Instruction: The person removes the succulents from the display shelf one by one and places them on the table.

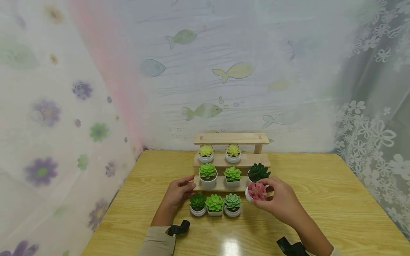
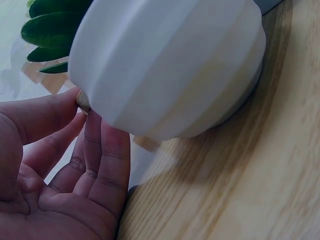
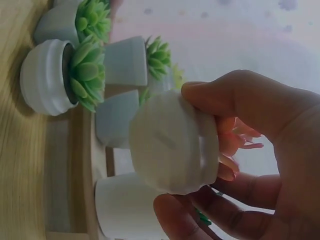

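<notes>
One pink plant [image 1: 257, 191] is what I see in the right hand [image 1: 279, 201]: thumb and fingers narrowed round its white pot, lifted off the surface [image 1: 137, 188], at about 4 o'clock from the middle of the rack [image 1: 231, 138]. It points roughly upward with some tilt; in the right wrist view its base lies toward 9 o'clock and its leaves toward 3. It is squat, so I take base-to-leaves as its axis. It overlaps the dark plant [image 1: 258, 172] in my head view; I cannot tell whether they touch.

At 8 o'clock the left hand [image 1: 178, 193] pinches the end of the rack's lower board.

I judge the arranging partway along: five are on the rack, namely two yellow plants [image 1: 206, 150] on the middle board, two light plants [image 1: 208, 170] and the dark one on the lower. Left off it are the pink plant and three plants [image 1: 214, 203] in a row on the surface, between 6 and 7 o'clock.
</notes>
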The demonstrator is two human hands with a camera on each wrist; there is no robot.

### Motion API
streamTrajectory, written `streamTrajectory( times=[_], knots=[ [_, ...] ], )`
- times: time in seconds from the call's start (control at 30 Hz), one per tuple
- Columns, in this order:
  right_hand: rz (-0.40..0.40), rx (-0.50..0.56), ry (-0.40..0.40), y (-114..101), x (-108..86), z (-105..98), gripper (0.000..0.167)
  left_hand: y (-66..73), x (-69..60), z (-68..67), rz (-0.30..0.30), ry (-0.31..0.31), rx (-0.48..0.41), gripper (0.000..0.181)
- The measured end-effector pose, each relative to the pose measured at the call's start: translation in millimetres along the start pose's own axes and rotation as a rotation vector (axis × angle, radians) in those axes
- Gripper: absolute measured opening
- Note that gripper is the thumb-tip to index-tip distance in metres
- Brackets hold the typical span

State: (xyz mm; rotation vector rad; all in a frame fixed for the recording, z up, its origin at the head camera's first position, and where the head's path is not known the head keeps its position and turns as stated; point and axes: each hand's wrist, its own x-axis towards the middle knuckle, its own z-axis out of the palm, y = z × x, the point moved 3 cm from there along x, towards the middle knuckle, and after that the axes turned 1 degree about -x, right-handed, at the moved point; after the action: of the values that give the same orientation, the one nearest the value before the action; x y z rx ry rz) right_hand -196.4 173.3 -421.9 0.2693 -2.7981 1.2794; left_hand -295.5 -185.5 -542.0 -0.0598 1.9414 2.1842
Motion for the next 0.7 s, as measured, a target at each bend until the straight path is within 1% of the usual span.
streamTrajectory(
  times=[0.1, 0.33, 0.43, 0.7],
  knots=[
    [0.011, -0.019, -0.027, 2, 1.6, 0, 0.055, 0.4, 1.0, 0.6, 0.000, 0.007, -0.006, 0.051],
    [0.043, -0.118, -0.054, 5, 2.5, 3, 0.053, 1.1, 0.9, 1.4, -0.003, 0.003, 0.011, 0.051],
    [0.054, -0.138, -0.070, 5, 2.3, 6, 0.053, 1.0, 0.2, 1.3, -0.003, 0.005, 0.011, 0.051],
    [0.026, -0.158, -0.115, 12, 7.2, 20, 0.047, 1.6, -1.4, 1.2, -0.001, 0.010, 0.010, 0.051]
  ],
)
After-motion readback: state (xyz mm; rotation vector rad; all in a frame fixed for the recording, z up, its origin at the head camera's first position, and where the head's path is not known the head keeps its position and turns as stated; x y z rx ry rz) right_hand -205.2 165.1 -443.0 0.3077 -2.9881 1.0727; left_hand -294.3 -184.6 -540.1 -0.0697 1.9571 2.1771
